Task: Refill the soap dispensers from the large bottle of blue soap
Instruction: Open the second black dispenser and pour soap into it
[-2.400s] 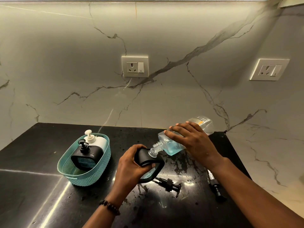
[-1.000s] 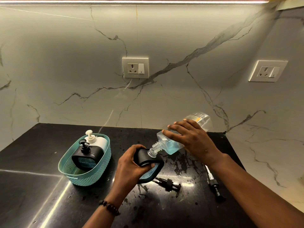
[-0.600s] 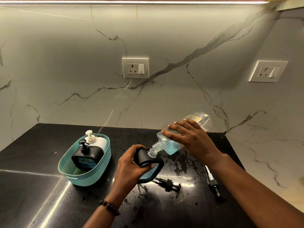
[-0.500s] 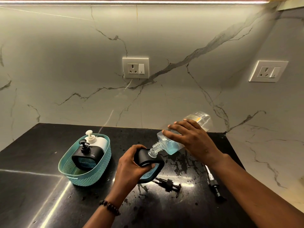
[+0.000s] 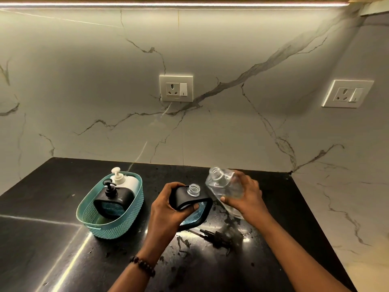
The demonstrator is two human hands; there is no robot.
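Bottle tipped back since 0.5 s ago: large bottle [image 5: 226, 191] now mouth-up and looking empty, right hand [image 5: 245, 199] grip wrapped round its body, just right of the black dispenser [image 5: 190, 204]. Left hand [image 5: 168, 209] grip curled on that dispenser, neck uncapped, blue soap inside. Risk: wet surface [image 5: 63, 260] and slick plastic could let the open dispenser slip and spill. Loose pump [image 5: 214, 237] lies close below; basket [image 5: 109, 209] left; free room toward front-left edge.
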